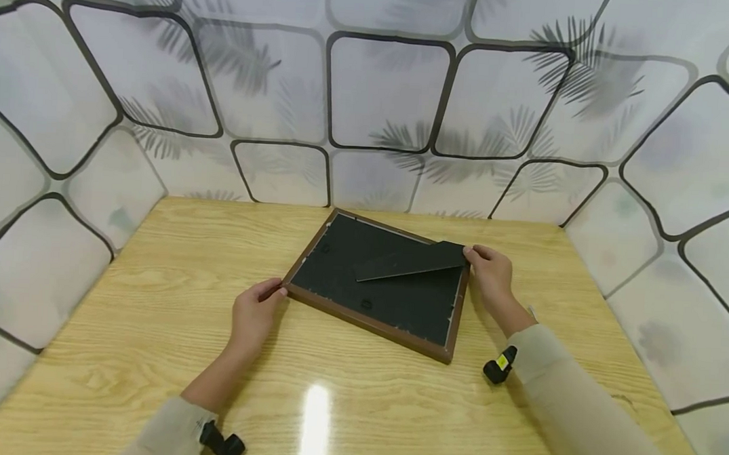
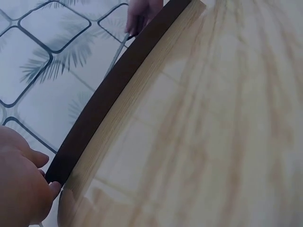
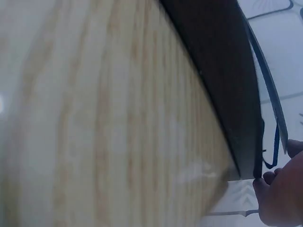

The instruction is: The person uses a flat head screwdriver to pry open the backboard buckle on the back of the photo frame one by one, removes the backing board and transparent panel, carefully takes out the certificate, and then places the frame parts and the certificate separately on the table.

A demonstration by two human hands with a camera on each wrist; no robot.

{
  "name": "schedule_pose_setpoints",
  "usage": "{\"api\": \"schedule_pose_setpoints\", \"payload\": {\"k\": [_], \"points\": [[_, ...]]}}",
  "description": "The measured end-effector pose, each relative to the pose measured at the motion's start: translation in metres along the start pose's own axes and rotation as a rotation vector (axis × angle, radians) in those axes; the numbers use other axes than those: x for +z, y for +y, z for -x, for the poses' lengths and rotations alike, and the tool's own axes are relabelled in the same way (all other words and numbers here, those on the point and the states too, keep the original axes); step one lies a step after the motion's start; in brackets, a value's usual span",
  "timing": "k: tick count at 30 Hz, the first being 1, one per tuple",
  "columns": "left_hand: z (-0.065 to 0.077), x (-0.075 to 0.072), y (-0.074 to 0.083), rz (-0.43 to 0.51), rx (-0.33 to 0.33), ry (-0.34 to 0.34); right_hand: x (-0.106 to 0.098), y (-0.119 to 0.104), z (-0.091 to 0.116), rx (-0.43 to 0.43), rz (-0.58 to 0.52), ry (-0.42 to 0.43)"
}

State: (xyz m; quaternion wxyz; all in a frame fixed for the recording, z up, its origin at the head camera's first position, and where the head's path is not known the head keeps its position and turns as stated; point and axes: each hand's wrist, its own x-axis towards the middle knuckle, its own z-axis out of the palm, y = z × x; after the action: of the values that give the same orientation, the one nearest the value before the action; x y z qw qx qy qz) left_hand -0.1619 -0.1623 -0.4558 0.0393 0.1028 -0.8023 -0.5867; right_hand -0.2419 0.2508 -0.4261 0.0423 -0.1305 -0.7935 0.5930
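Observation:
A picture frame [image 1: 372,326] with a brown rim lies back side up on the table, turned at an angle. Its black easel stand [image 1: 414,262] slants across the black backing, and in the right wrist view the stand [image 3: 270,78] is tilted out from the back with a short dark ribbon [image 3: 273,158] beneath it. My left hand [image 1: 255,316] pinches the frame's left corner between thumb and fingers. At the opposite edge, my right hand [image 1: 493,277] grips the frame's side, its thumb and fingertips right at the stand's end.
The wood-grain table [image 1: 153,300] has a bright light reflection near its front. Patterned cloth walls [image 1: 389,93] enclose it at the back and both sides. A black wrist camera [image 1: 223,445] sits on the left sleeve, another camera [image 1: 499,366] on the right.

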Motion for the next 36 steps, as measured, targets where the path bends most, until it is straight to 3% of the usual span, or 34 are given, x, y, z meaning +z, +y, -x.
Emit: {"api": "schedule_pose_setpoints", "payload": {"k": [9,17,27,36], "points": [[-0.002,0.003,0.001,-0.005,-0.004,-0.008,0.003,0.016,-0.017,0.024,0.037,0.026],[-0.006,0.004,0.002,0.011,-0.021,-0.015,0.002,0.019,-0.014,0.005,0.109,0.033],[-0.031,0.002,0.003,0.070,-0.014,-0.042,-0.013,0.022,0.019,-0.042,0.260,-0.004],[-0.059,0.014,0.006,0.100,0.019,-0.046,-0.028,0.030,0.055,-0.016,0.328,-0.010]]}}
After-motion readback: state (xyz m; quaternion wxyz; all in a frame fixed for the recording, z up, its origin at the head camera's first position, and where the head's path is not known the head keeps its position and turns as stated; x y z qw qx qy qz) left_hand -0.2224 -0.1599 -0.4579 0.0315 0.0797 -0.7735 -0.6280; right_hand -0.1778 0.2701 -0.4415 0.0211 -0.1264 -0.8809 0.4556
